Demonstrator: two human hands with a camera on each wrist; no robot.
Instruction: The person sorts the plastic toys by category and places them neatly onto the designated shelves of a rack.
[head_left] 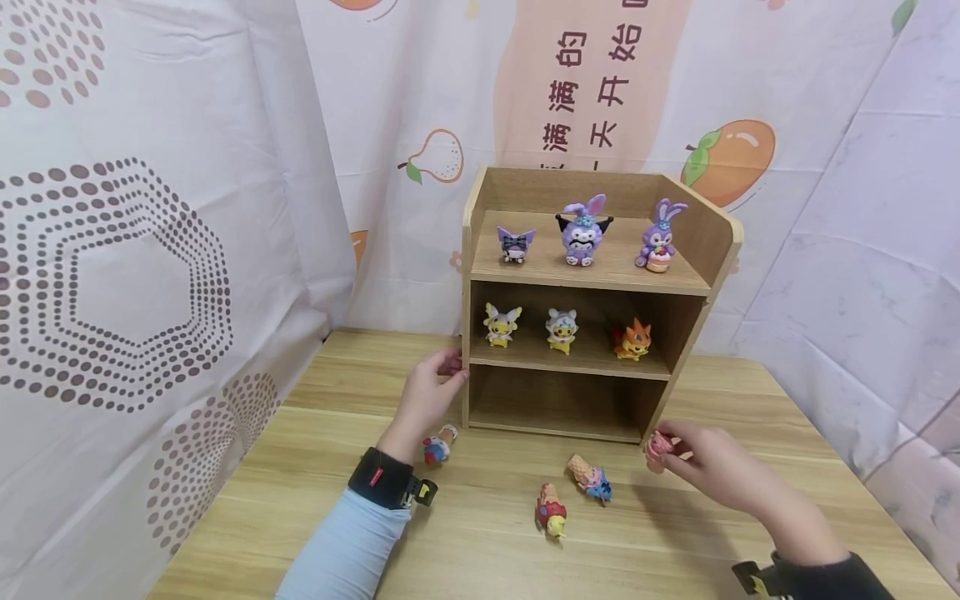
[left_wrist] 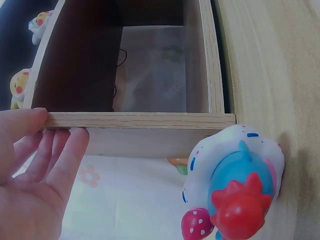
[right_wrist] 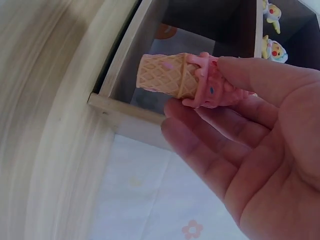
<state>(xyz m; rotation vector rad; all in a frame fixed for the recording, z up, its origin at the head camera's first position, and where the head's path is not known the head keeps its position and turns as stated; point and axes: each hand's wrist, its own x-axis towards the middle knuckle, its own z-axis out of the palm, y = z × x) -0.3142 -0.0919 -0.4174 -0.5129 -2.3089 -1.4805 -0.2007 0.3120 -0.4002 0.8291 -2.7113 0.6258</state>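
Note:
In the head view my left hand [head_left: 431, 390] grips the left side panel of a small wooden shelf [head_left: 581, 287]; thumb and fingers lie on either side of the panel's edge in the left wrist view. My right hand [head_left: 708, 462] pinches a pink ice-cream cone figurine [right_wrist: 187, 80] between thumb and fingers, beside the shelf's lower right corner. Its waffle cone sticks out past the fingertips. A cone figurine with a blue and red top [left_wrist: 242, 187] lies near my left wrist. Two more, one blue-pink [head_left: 591, 480] and one red-yellow [head_left: 551, 510], lie on the table before the shelf.
On the top tier stand a small purple-eared figurine [head_left: 515, 245], a purple figurine with black ears [head_left: 583, 233] and a purple rabbit [head_left: 659, 237]. The middle tier carries two yellow figurines and an orange one [head_left: 632, 340]. Patterned curtains [head_left: 405, 92] surround the wooden table [head_left: 300, 500].

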